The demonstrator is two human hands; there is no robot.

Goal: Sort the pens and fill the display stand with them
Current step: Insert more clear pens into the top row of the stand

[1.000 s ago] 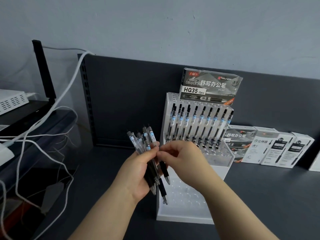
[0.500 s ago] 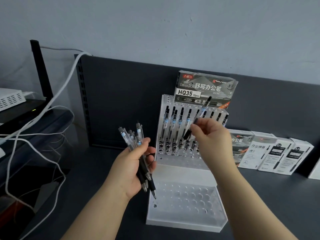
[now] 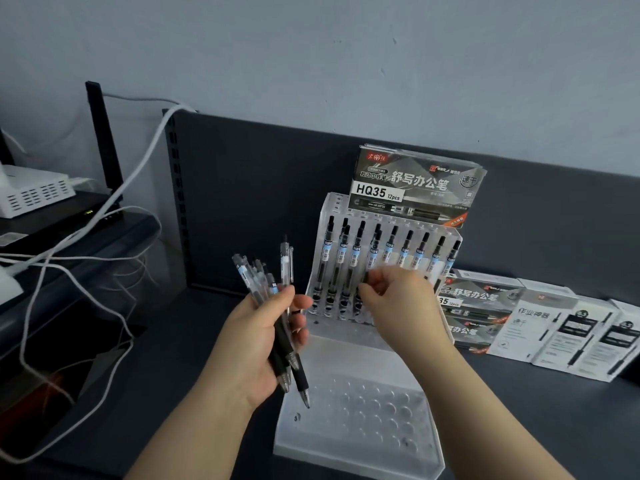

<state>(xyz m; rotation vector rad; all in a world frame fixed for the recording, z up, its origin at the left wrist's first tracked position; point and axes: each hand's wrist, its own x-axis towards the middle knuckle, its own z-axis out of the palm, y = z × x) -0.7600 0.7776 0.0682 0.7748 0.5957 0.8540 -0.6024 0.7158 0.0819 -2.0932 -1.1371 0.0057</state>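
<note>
Left grip (image 3: 263, 341) clamps a bunch of pens (image 3: 282, 327) beside the stand (image 3: 363, 441), right grip (image 3: 401, 306) pinches one pen (image 3: 373, 254) at its back row; a missed hole could knock neighbours askew.

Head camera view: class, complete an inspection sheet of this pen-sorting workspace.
Surface: dark grey shelf.
Job's things: white display stand, back rows hold pens, front holes empty; HQ35 box on top.
Clutter: pen boxes right of the stand.
Hands: left hand grips a pen bundle; right hand pinches one pen at the stand.
Cables: white cables trail at left.
Surroundings: grey back panel, pale wall, white device at left.
</note>
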